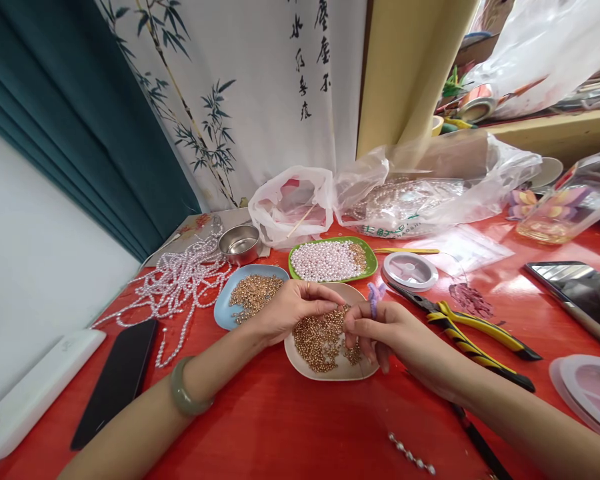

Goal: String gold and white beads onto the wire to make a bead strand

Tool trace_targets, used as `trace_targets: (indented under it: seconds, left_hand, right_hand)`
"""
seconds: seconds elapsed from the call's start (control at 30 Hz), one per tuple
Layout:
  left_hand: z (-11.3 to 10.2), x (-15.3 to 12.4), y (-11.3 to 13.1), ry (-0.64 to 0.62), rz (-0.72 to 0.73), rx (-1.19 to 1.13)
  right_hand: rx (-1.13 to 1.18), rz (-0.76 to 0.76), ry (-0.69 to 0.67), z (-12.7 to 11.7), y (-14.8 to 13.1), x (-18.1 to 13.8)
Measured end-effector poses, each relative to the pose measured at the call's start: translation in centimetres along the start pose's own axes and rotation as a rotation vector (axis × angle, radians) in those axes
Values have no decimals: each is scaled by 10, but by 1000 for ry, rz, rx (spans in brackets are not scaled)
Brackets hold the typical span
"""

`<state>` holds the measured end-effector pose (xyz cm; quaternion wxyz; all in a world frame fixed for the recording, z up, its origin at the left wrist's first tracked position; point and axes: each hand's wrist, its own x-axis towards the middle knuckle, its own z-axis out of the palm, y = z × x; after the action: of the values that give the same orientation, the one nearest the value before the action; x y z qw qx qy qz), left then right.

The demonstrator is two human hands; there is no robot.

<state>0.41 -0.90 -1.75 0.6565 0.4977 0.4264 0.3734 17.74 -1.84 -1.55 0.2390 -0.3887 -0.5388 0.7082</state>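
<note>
My left hand [296, 308] reaches over a pale plate [300, 363] heaped with small gold beads [316, 343]. Its thumb and forefinger are pinched together; whatever is between them is too small to make out. Close beside it, my right hand [375, 328] is also closed in a pinch, with a purple band [376, 299] around one finger. A faint thin thread [363, 368] seems to run down from the right fingers. Lower on the red table lies a short string of silvery beads [411, 455], near my right forearm.
Around the plate are a blue dish of gold beads [253, 270], a green tray of pearly beads [330, 241], pliers [473, 333], a thread spool [410, 270] and a metal bowl [240, 245]. Pearl strands [180, 280] and a black phone [115, 383] lie left; plastic bags [293, 203] stand behind.
</note>
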Motion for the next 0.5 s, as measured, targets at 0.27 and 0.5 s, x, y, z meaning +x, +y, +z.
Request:
trace_targets:
  seconds: [0.27, 0.5]
  left_hand:
    - [0, 0, 0, -6, 4, -10]
    - [0, 0, 0, -12, -3, 8]
  right_hand:
    - [11, 20, 4, -1, -2, 1]
    - [13, 16, -6, 0, -2, 0]
